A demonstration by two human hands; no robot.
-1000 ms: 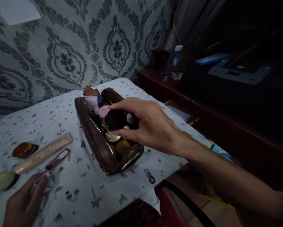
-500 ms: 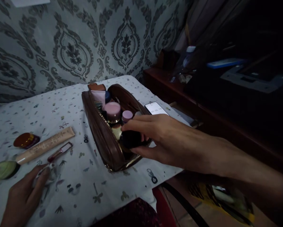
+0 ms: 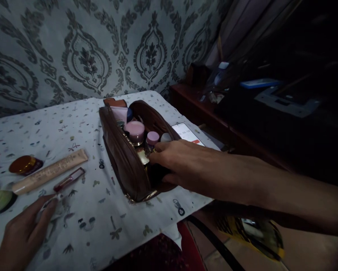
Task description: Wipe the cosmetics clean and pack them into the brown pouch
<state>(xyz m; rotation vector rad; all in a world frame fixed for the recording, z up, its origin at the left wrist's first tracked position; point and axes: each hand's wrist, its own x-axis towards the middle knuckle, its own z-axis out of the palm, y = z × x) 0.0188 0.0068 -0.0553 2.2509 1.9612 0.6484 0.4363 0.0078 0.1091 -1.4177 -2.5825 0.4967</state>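
Printed white cloth (image 3: 135, 218) lies beneath an open brown-leather zip pouch (image 3: 122, 162). The right hand (image 3: 183, 160) has dipped deeper inside, hiding the round black container, so its grip cannot be told; the left hand (image 3: 28, 227) pinches a crumpled whitish wrap (image 3: 58, 205).

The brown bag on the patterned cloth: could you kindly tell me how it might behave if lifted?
The brown bag would probably flex, as its sides look soft and creased. It may feel fairly heavy, with several containers, including the pink jar, packed inside. Tipped over, it could spill them, since its zip is open.
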